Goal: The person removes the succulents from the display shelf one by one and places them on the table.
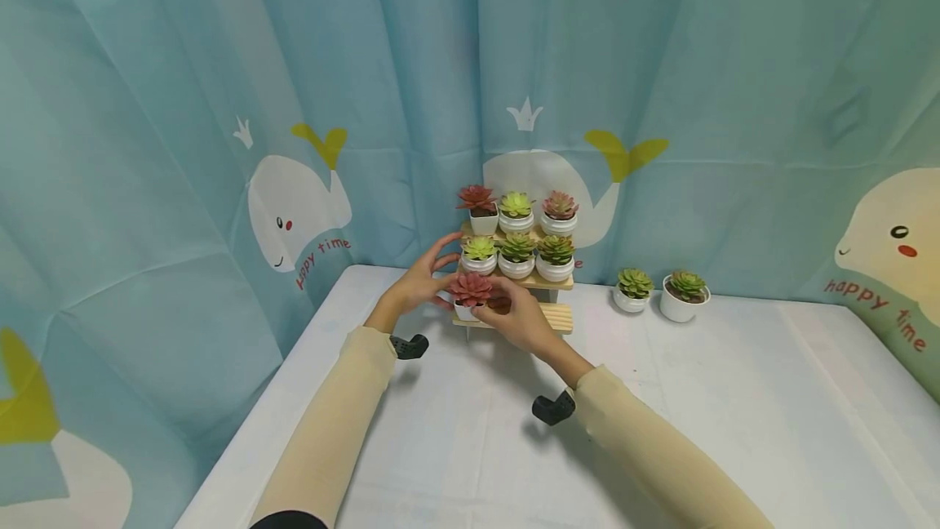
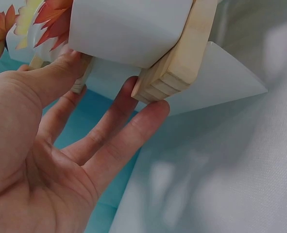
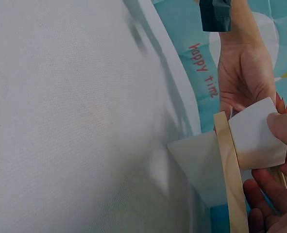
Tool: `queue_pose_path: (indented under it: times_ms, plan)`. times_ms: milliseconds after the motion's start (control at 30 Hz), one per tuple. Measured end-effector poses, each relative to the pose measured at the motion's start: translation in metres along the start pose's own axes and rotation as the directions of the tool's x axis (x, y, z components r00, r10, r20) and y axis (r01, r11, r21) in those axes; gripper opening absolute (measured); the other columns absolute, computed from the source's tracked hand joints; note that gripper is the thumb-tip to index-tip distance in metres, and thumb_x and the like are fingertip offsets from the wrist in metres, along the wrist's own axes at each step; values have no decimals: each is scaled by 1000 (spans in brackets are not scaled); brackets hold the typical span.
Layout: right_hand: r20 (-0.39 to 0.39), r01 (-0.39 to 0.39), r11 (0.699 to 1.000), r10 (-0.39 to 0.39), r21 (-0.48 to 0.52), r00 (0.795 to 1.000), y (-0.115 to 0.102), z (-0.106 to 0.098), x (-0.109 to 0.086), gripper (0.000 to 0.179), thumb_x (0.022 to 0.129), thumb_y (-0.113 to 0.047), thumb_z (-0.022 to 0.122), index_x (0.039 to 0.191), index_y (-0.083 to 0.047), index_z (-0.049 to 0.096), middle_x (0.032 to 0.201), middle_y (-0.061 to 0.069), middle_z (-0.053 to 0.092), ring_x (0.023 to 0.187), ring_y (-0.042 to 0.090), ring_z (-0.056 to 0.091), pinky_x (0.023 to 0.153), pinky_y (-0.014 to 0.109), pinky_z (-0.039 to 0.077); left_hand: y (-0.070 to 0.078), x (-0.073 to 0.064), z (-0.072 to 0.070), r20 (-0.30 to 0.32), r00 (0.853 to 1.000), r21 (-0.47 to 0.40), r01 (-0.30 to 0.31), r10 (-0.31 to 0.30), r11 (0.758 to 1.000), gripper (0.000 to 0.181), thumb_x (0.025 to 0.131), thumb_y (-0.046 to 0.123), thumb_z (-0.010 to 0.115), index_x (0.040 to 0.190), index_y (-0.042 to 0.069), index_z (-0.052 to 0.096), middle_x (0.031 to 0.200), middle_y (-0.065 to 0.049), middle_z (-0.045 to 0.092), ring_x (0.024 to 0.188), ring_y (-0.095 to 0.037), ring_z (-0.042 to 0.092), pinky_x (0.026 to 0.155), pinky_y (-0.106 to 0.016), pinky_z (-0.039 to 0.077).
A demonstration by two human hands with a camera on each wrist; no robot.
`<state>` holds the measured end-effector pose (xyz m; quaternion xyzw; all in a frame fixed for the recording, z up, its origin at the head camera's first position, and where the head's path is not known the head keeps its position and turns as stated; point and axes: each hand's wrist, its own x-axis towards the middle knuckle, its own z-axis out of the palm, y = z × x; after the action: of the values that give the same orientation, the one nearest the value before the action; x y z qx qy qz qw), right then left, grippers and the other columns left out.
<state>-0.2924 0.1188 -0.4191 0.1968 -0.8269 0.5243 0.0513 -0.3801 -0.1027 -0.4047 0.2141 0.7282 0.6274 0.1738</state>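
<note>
On the left end of the lowest step of a wooden tiered stand (image 1: 556, 318) sits a red artificial succulent (image 1: 471, 289) in a white square pot (image 3: 255, 138). My right hand (image 1: 523, 318) pinches this pot, its thumb on the near face in the right wrist view and its other fingers partly hidden. To the left of the stand is my left hand (image 1: 422, 284), fingers spread. In the left wrist view its fingertips touch the end of the wooden step (image 2: 177, 68), with the thumb close to the pot; whether the thumb touches it, I cannot tell.
Several potted succulents stand on the two upper steps, including a red one (image 1: 477, 199) at top left and a dark green one (image 1: 555, 251) at middle right. Two green succulents (image 1: 634, 284) (image 1: 686, 287) stand on the white table at right. A blue curtain (image 1: 426, 64) hangs behind.
</note>
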Motion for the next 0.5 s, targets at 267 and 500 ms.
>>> queue_pose_path:
  times_ms: [267, 500]
  plan:
    - [0, -9, 1000, 9, 29, 1000, 1, 0, 1, 50, 95, -17, 77, 140, -3, 59, 128, 17, 67, 114, 32, 66, 99, 49, 53, 2, -1, 0, -2, 1000, 2, 5, -5, 1000, 76, 106, 2, 55, 163, 40, 22, 168, -15, 22, 119, -51, 60, 75, -59, 60]
    - [12, -18, 1000, 18, 12, 1000, 3, -2, 3, 50, 95, -17, 77, 139, -3, 59, 127, 16, 67, 112, 30, 66, 98, 46, 54, -1, 0, -1, 6, 1000, -3, -4, 4, 1000, 77, 105, 4, 57, 163, 39, 22, 168, -16, 21, 119, -51, 61, 74, -57, 61]
